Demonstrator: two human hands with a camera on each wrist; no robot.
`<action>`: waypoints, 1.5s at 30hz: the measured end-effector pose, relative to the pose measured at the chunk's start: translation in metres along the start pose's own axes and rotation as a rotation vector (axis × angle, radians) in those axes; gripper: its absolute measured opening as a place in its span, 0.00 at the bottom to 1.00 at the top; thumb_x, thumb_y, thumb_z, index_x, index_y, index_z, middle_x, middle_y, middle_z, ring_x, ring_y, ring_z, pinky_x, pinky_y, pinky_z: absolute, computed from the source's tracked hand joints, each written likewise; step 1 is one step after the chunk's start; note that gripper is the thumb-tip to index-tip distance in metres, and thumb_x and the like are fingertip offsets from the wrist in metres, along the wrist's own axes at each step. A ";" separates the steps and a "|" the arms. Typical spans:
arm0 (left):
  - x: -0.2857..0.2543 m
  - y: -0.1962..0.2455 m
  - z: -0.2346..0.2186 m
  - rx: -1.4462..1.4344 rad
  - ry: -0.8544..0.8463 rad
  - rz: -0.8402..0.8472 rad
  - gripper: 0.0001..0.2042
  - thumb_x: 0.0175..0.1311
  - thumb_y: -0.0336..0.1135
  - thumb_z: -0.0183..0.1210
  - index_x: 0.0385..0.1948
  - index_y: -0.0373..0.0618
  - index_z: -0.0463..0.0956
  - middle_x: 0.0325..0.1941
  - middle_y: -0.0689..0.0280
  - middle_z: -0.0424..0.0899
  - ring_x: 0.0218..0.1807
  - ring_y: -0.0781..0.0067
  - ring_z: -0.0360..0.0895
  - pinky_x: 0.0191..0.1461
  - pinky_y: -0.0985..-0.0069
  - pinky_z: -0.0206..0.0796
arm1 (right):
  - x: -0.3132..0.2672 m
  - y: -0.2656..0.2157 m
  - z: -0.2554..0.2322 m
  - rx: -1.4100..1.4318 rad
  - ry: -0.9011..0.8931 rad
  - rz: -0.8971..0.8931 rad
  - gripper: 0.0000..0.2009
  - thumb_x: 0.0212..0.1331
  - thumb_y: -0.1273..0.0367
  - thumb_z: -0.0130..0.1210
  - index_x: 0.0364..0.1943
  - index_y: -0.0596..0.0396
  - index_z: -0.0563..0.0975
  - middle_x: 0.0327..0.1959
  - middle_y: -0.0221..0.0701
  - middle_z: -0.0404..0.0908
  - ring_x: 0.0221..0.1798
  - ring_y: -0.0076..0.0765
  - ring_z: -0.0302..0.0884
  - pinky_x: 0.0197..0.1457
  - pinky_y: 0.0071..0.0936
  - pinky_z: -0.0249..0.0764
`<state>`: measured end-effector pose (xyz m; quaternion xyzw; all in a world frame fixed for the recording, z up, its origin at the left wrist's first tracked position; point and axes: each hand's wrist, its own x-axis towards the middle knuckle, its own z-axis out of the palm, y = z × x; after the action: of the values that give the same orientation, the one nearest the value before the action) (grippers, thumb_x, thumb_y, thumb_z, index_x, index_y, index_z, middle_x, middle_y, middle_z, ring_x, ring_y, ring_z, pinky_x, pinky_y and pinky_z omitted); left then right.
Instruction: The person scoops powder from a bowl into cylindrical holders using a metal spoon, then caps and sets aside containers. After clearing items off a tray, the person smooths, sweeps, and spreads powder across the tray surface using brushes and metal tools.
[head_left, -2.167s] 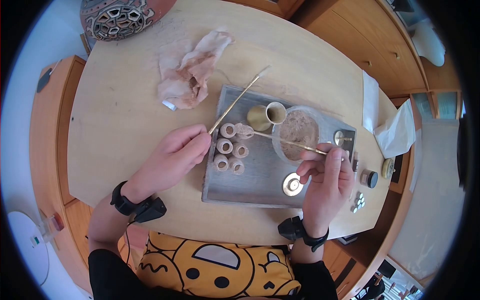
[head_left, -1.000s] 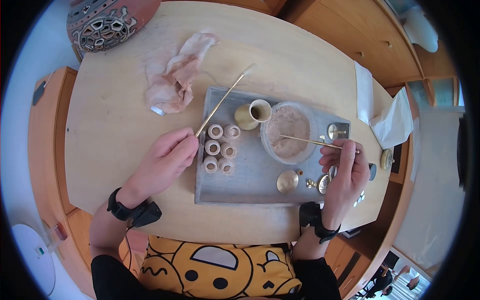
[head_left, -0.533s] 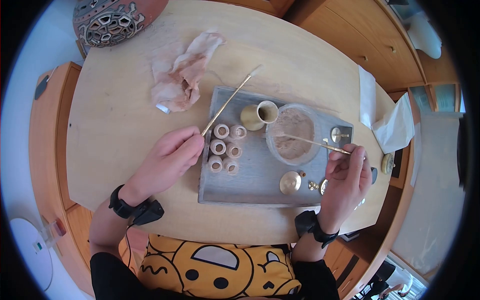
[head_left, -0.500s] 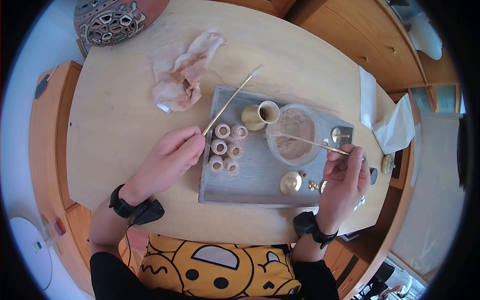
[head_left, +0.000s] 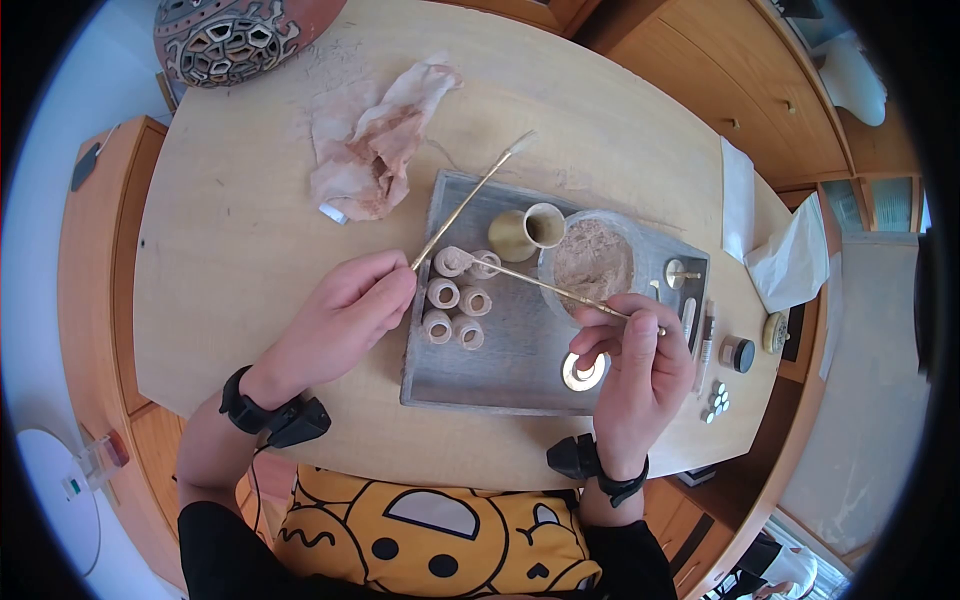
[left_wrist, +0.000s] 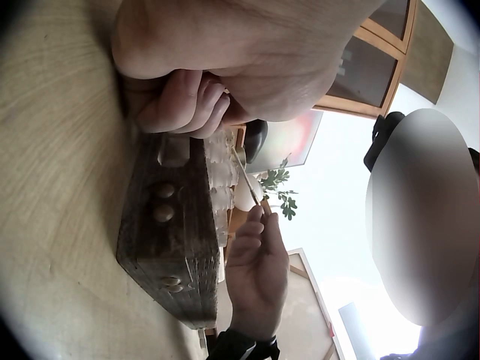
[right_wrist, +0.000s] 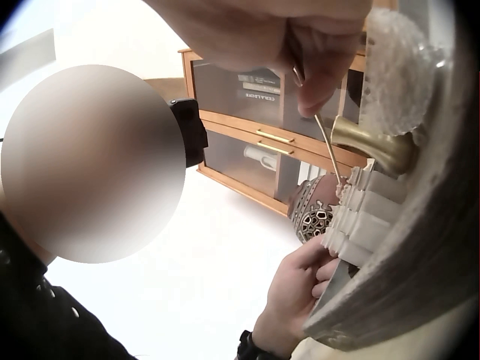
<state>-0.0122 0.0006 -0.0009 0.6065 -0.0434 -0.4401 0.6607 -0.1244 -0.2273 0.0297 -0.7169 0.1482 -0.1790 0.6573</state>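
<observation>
My right hand pinches a thin brass tool whose powder-laden tip lies over the mouth of the back-left small jar. Several such small jars, dusted with powder, stand in two columns at the tray's left end. A thin brass brush is gripped in my left hand, at the tray's left edge, bristles pointing up and away. Behind the tool stand a brass vase and a round bowl of brownish powder. In the right wrist view the tool reaches down to the jars.
A stained cloth lies behind the tray, a patterned pot at the back left. A round brass piece lies in the tray's front. Right of the tray are a dark-lidded jar, small white caps and white paper.
My right hand has moved left, carrying the tool's tip from the powder bowl to the back-left jar, with powder on it. My left hand still holds the brush in nearly the same place.
</observation>
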 end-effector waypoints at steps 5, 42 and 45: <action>0.000 0.000 0.000 0.006 0.009 -0.001 0.14 0.77 0.37 0.46 0.26 0.47 0.64 0.21 0.79 0.60 0.22 0.90 0.53 0.23 0.85 0.46 | -0.001 0.001 -0.003 -0.004 -0.023 -0.043 0.12 0.75 0.69 0.42 0.45 0.65 0.74 0.35 0.44 0.85 0.31 0.30 0.82 0.33 0.22 0.77; -0.001 -0.001 0.003 0.018 0.039 0.000 0.13 0.76 0.39 0.47 0.26 0.49 0.64 0.20 0.81 0.56 0.21 0.92 0.48 0.22 0.86 0.39 | 0.014 -0.002 -0.027 0.081 0.254 0.045 0.16 0.77 0.62 0.40 0.39 0.60 0.74 0.27 0.37 0.82 0.22 0.23 0.74 0.24 0.17 0.67; -0.002 0.002 0.003 0.017 0.035 -0.008 0.13 0.76 0.38 0.46 0.26 0.48 0.64 0.21 0.80 0.58 0.22 0.91 0.50 0.23 0.86 0.43 | 0.006 0.000 -0.013 0.092 0.177 0.057 0.15 0.77 0.63 0.38 0.40 0.60 0.73 0.29 0.40 0.84 0.22 0.24 0.75 0.25 0.17 0.68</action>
<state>-0.0142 -0.0009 0.0027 0.6200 -0.0331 -0.4317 0.6543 -0.1248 -0.2413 0.0315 -0.6628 0.2177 -0.2294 0.6788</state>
